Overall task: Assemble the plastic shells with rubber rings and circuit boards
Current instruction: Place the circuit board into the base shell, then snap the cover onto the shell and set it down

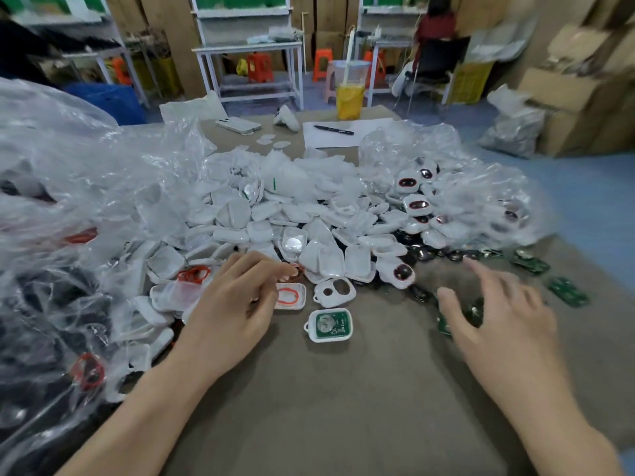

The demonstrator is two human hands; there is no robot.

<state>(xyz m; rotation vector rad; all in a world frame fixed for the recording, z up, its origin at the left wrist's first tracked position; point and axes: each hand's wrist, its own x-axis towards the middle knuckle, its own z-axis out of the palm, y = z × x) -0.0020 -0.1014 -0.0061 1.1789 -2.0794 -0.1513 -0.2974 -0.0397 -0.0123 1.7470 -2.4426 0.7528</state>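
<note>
**Ring at the left hand, boards under the right**

- Stock lies in reach by type. The heap of white plastic shells (275, 218) is beyond both hands. Loose rubber rings (194, 273) lie just beyond the left hand's wrist side. Green circuit boards (567, 292) are scattered beyond and outward of the right hand. I judge this sorting lets each hand feed from its own side.
- Left hand (237, 297): fingers curled, thumb and forefinger drawn together on what looks like a thin reddish rubber ring (296, 271). It is blurred, so the pinch is likely, not certain.
- An open shell with a red ring (290, 296) lies just inward of the left fingertips, hollow side up, probably so parts can drop in.
- A two-hole cover (334, 292) lies between the hands.
- A shell with a board fitted (330, 325) lies nearer the person, flat on the tabletop (343, 389). It seems to await its cover.
- Right hand (498, 310): fingers spread and apart, holding nothing, palm down over a few boards. Blur hides whether it touches them.
- Stage, as I judge it: ring-fitting on one shell, and the next board being sought.
</note>
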